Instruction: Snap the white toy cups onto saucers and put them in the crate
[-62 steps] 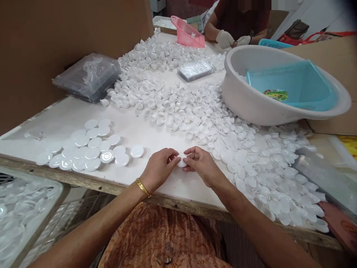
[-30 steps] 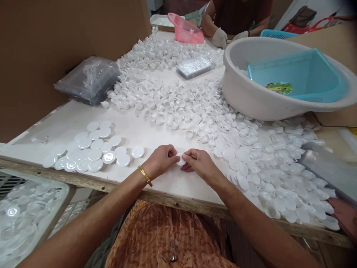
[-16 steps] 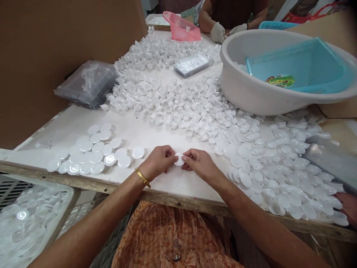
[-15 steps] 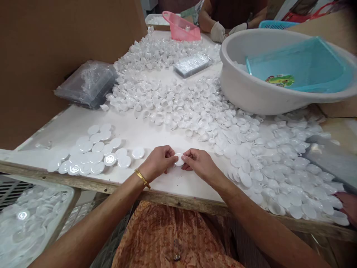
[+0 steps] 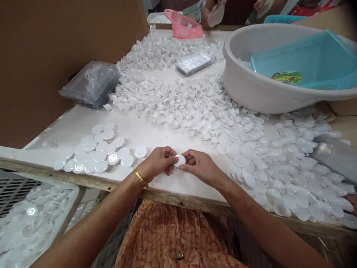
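Between my two hands, low over the near edge of the table, is a small round white plastic saucer (image 5: pixel 180 160). My left hand (image 5: pixel 160 162) pinches its left rim between thumb and fingers. On the right rim, the thumb of my right hand (image 5: pixel 201 166) rests with the fingers curled behind. A group of similar white saucers (image 5: pixel 100 156) lies on the table to the left of my left hand, one of them (image 5: pixel 141 152) a little apart. Beside my right hand, a heap of white saucers and tiny cups (image 5: pixel 247 160) spreads rightward.
Many tiny white cups (image 5: pixel 192 100) cover the table's middle. A grey tub (image 5: pixel 251 93) holding a blue scoop (image 5: pixel 315 61) stands right. Behind are a pink scoop (image 5: pixel 185 26) and a person's gloved hand (image 5: pixel 216 14). Wrapped plastic boxes (image 5: pixel 92 83) sit left; a filled crate (image 5: pixel 71 201) stands below.
The saucer has tilted between my fingers and shows more of its face; my right fingers have loosened slightly. Across the table, the other person's gloved hands have lifted. The view has shifted slightly.
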